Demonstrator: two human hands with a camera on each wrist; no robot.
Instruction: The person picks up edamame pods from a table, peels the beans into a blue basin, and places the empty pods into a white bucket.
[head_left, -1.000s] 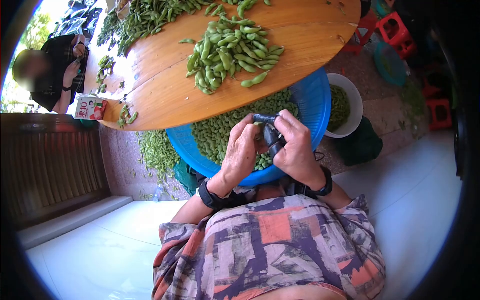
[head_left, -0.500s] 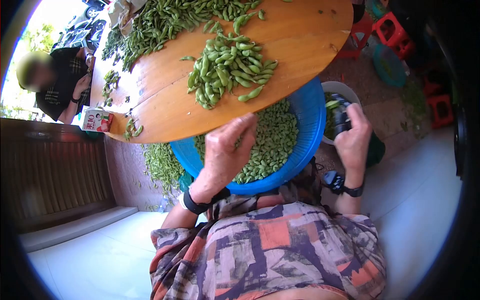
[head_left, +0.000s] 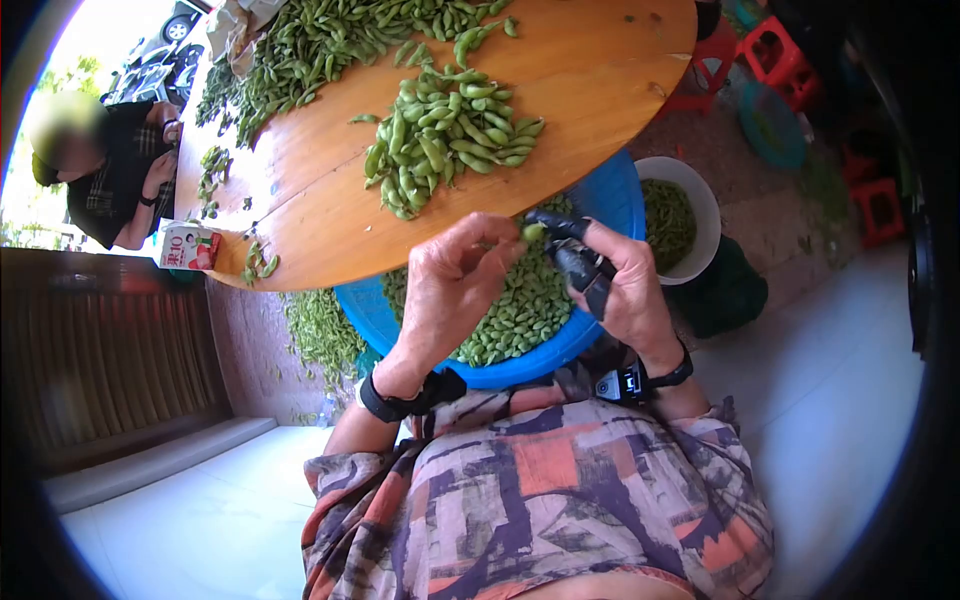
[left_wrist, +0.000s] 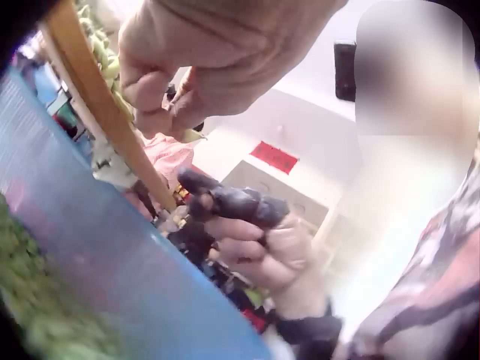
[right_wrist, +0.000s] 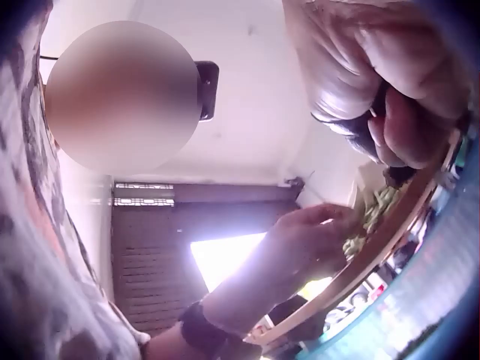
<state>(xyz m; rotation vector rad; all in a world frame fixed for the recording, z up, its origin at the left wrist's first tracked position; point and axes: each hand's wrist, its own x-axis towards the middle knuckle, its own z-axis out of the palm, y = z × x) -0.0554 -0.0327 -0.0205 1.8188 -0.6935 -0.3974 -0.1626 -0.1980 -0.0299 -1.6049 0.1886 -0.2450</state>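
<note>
Over the basin, my left hand [head_left: 445, 285] pinches a green soybean pod [head_left: 533, 232] between thumb and forefinger. The tip of this pod also pokes out below the left fingers in the left wrist view. My right hand [head_left: 637, 300] faces it from the right, black wrapping on its thumb and forefinger, which are spread apart. The wrapped forefinger reaches close to the pod, and the other fingers are folded in. Below both hands, a blue plastic basin [head_left: 625, 205] holds many shelled green beans [head_left: 515, 318].
A wooden table [head_left: 590, 95] overhangs the basin, with a pile of pods [head_left: 445, 140] near its edge and a larger heap behind. A white bucket [head_left: 708, 215] of green pieces stands right. Empty husks [head_left: 320, 330] cover the floor at left. Another person [head_left: 115, 170] sits beyond a carton [head_left: 188, 246].
My right hand swung out over the white bucket with green husk pieces, then came back to the left hand without them. The left hand now shows a pod at its fingertips.
</note>
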